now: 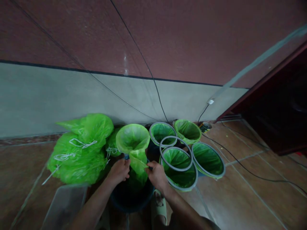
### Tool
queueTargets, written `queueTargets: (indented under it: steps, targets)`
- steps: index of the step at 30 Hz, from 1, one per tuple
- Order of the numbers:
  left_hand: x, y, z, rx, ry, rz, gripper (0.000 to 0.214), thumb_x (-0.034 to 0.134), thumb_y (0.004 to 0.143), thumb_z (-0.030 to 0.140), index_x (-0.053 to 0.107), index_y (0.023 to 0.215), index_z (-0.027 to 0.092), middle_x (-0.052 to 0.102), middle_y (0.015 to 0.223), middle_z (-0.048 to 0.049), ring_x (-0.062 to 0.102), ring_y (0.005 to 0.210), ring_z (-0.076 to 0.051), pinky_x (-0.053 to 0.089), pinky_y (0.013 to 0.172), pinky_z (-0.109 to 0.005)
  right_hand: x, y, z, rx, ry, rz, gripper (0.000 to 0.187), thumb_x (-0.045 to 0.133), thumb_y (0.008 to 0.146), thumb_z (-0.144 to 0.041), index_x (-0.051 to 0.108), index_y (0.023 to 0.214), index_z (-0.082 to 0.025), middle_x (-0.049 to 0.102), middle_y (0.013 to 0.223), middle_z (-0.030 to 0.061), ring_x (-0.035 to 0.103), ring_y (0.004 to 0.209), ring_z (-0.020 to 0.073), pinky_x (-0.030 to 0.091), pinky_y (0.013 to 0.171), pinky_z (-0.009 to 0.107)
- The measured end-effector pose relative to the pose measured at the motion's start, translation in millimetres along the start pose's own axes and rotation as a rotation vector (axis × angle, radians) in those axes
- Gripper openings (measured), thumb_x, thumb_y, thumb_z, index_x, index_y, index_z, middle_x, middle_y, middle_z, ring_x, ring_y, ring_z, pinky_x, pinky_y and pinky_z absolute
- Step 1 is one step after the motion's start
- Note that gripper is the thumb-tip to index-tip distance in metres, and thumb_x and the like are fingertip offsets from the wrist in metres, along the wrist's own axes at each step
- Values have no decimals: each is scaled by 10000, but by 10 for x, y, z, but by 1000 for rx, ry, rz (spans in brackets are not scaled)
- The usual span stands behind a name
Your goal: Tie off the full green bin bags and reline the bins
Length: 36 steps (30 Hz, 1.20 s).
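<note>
A dark bin (129, 206) stands on the floor in front of me. A thin light-green garbage bag (139, 166) hangs down into its mouth. My left hand (120, 171) is closed at the bag's left edge, close to the bin's rim; its fingertips are partly hidden. On the other side, my right hand (156, 174) pinches the bag's edge. Directly behind rises a bin lined with a green bag (132, 132), its wide mouth folded outward. Right of my right hand, a loose grey ring (161, 156) rests across a lined bin (183, 189).
Several knotted green bags (81, 153) are piled at left by the wall. More lined bins, including one (208, 159) with a grey rim, stand at right. A translucent plastic box (66, 204) lies lower left. Black cables (251, 177) cross the floor. A slipper (159, 207) shows below my hands.
</note>
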<state>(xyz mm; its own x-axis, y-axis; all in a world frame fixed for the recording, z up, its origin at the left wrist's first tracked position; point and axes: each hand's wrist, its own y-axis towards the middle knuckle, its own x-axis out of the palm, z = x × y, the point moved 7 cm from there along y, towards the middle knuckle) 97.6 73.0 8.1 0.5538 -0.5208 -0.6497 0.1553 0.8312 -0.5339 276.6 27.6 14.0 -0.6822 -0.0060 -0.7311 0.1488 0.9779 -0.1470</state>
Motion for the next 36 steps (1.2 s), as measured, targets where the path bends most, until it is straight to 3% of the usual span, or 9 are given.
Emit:
queueTargets:
  steps: [2, 4, 9, 13, 16, 21, 29, 33, 36]
  targets:
    - [45, 11, -53, -62, -206, -29, 571, 190, 948, 554, 573, 1039, 141, 715, 1008, -139, 711, 767, -191, 551, 590, -277, 97, -97, -125, -51, -21, -69, 179, 574, 811, -177, 743, 872, -179, 705, 901, 57, 628, 808, 162, 436, 743, 239]
    - [127, 22, -87, -96, -387, -43, 492, 351, 910, 559, 578, 1033, 140, 713, 1004, -127, 706, 783, -200, 535, 558, -261, 225, -217, -259, -120, -36, -190, 181, 562, 822, -168, 741, 837, -188, 708, 868, 40, 627, 790, 151, 435, 719, 229]
    - [156, 87, -49, 36, -209, 80, 168, 526, 747, 123, 670, 833, 132, 718, 793, -56, 675, 777, -181, 469, 640, -232, 448, -418, -440, -217, -2, -594, 201, 707, 752, -257, 746, 944, -213, 731, 865, 4, 653, 818, 157, 459, 726, 219]
    - [97, 27, 117, 202, -125, 44, 246, 479, 743, 90, 701, 829, 154, 721, 774, -24, 660, 769, -162, 447, 692, -230, 9, -97, -329, -73, -24, -190, 234, 576, 861, -242, 686, 1059, -183, 713, 993, 47, 659, 858, 156, 483, 806, 250]
    - [7, -75, 253, 320, -24, 11, 273, 449, 768, 95, 706, 816, 174, 716, 767, -11, 651, 785, -163, 441, 724, -238, -252, 49, -275, -70, -160, 32, 478, 655, 788, -224, 564, 1255, -172, 604, 1257, 104, 640, 1011, 188, 479, 894, 282]
    - [-96, -109, 274, 450, 107, 35, 312, 429, 804, 113, 727, 857, 189, 729, 869, -25, 655, 875, -183, 452, 820, -279, -147, 42, -157, -40, -396, -186, 342, 512, 864, -178, 637, 1180, -149, 705, 1052, 138, 659, 1022, 248, 477, 893, 315]
    - [-370, -188, 330, 494, 427, 596, 267, 496, 813, 128, 747, 808, 218, 649, 1086, -97, 583, 1015, -288, 440, 927, -464, -223, -51, -119, -84, -324, -412, 295, 602, 743, -161, 747, 997, -198, 742, 972, 64, 666, 929, 201, 459, 821, 266]
    - [-399, -303, 428, 494, 138, 765, 350, 481, 887, 244, 632, 1194, 173, 558, 1173, -137, 625, 903, -221, 514, 861, -398, -43, -203, -205, -111, -53, -610, 204, 634, 717, -184, 762, 876, -170, 720, 770, 9, 628, 710, 134, 423, 616, 195]
    - [-316, -330, 300, 392, -269, 767, 517, 509, 885, 385, 470, 1334, 130, 516, 1224, -159, 652, 844, -178, 541, 813, -349, 50, -246, -284, -95, -8, -527, 220, 609, 745, -196, 765, 898, -168, 725, 786, 16, 627, 720, 133, 426, 634, 196]
